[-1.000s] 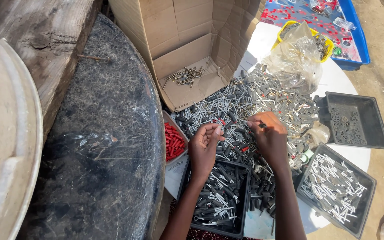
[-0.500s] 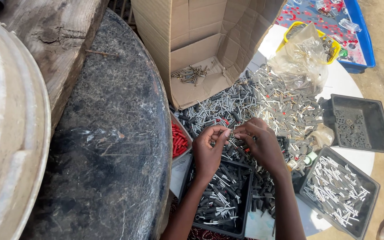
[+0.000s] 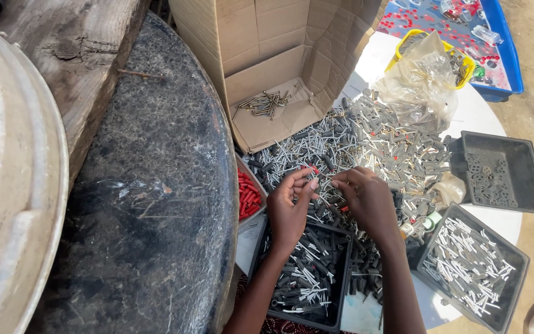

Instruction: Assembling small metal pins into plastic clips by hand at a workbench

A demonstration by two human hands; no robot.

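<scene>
A big heap of mixed screws and wall plugs [image 3: 366,148] covers a white round table [image 3: 477,114]. My left hand [image 3: 292,207] and my right hand [image 3: 366,198] are close together over the near edge of the heap, fingertips almost touching. A small red piece [image 3: 311,169] shows just above the left fingers. Whether either hand pinches a screw or plug is too small to tell. Right below my hands a black tray [image 3: 307,278] holds dark plugs with screws.
A tilted cardboard box [image 3: 267,62] with several brass screws stands behind the heap. A tray of red plugs [image 3: 248,195] sits left. Two black trays [image 3: 471,266] [image 3: 502,173], a clear plastic bag [image 3: 421,86], a yellow bowl and a blue tray [image 3: 495,49] lie right. A dark stone slab [image 3: 149,185] borders the left.
My right hand has come left from the heap to meet the left hand; both are now lower and closer together. The view has shifted slightly.
</scene>
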